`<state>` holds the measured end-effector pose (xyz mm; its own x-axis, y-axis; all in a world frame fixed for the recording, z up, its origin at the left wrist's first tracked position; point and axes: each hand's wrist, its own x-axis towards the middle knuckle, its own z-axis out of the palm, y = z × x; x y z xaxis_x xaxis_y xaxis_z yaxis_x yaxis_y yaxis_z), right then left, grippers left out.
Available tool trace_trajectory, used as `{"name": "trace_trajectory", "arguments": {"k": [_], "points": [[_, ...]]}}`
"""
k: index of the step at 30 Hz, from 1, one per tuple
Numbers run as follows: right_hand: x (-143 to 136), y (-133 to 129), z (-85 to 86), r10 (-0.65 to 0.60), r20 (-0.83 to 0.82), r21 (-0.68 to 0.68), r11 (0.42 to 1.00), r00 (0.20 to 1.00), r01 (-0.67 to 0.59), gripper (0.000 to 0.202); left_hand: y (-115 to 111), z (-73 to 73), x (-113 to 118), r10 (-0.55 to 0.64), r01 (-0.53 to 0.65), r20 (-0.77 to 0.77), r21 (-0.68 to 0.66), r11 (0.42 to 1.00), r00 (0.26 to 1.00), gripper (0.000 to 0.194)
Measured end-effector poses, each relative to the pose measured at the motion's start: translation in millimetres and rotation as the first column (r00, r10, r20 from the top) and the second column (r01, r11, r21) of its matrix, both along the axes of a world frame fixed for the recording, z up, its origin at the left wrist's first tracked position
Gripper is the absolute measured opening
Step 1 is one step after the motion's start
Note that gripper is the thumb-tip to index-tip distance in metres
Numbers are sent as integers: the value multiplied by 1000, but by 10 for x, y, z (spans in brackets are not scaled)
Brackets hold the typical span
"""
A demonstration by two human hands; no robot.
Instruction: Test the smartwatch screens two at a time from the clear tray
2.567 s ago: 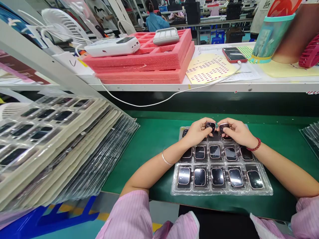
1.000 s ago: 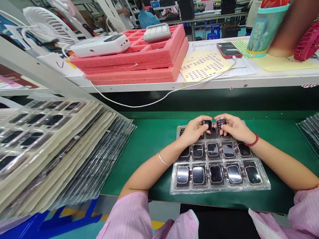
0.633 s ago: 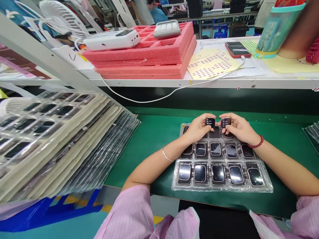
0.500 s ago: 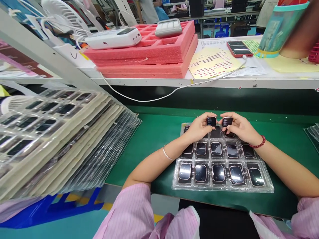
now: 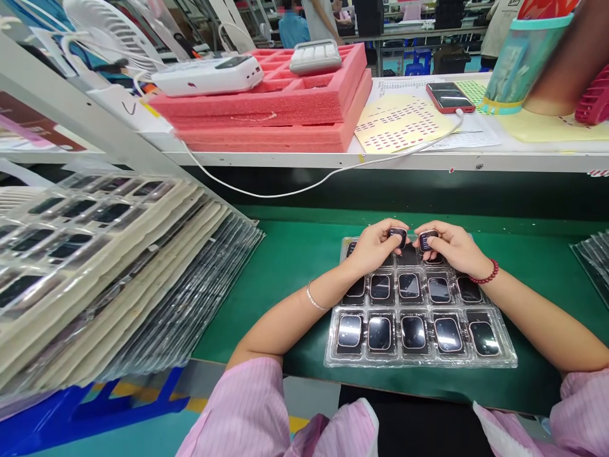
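Note:
A clear plastic tray (image 5: pixel 394 364) with rows of dark square watch faces lies on the green work surface. Over its back row, my left hand (image 5: pixel 378 246) holds one small watch (image 5: pixel 396 237), thumb across its lit screen. Close beside it, my right hand (image 5: pixel 450 244) grips a second watch (image 5: pixel 427 240), its thumb also on the screen. The two watches are apart, both screens facing me. Part of the tray's back row is hidden under my hands.
Stacked trays (image 5: pixel 143 273) of watches lean at the left. Above the green mat (image 5: pixel 285 254) runs a white shelf (image 5: pixel 295 160) with pink foam (image 5: pixel 266 120), a phone (image 5: pixel 450 96), a teal cup (image 5: pixel 526 63) and a hanging white cable. More trays (image 5: pixel 594 260) stand at the right edge.
Both thumbs have moved onto the watch screens, and the left watch now tilts. The whole view has shifted slightly.

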<state>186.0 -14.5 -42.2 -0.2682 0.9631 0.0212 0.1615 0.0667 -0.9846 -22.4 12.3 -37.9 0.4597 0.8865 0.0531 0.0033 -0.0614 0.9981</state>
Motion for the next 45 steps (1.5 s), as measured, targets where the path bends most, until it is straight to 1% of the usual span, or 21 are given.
{"name": "trace_trajectory", "arguments": {"k": [7,14,23,27,29,32,35,45], "points": [[5,10,-26,19,10,28,999,1000,-20,24,3,-16,2,-2,2,12,14,1000,1000,20],[6,4,-32,1,24,36,999,1000,-2,23,5,-26,1,-8,8,12,10,1000,1000,20],[6,7,-37,0,49,35,999,999,-1,23,28,-86,5,-19,19,4,33,999,1000,21],[-4,9,-27,6,11,76,997,1000,-7,28,33,-95,2,29,-27,-18,86,996,999,29],[-9,8,-19,10,-6,89,996,1000,-10,32,39,-101,0,40,-38,-21,98,994,999,30],[-13,1,-10,29,8,87,996,1000,-29,33,50,-111,-5,26,-26,-3,85,996,1000,27],[-12,-8,-3,51,8,96,994,999,-51,35,51,-110,-7,32,-33,10,84,996,999,29],[-9,-8,-10,57,2,78,995,998,-57,33,34,-77,-6,36,-38,27,65,997,999,30]]}}
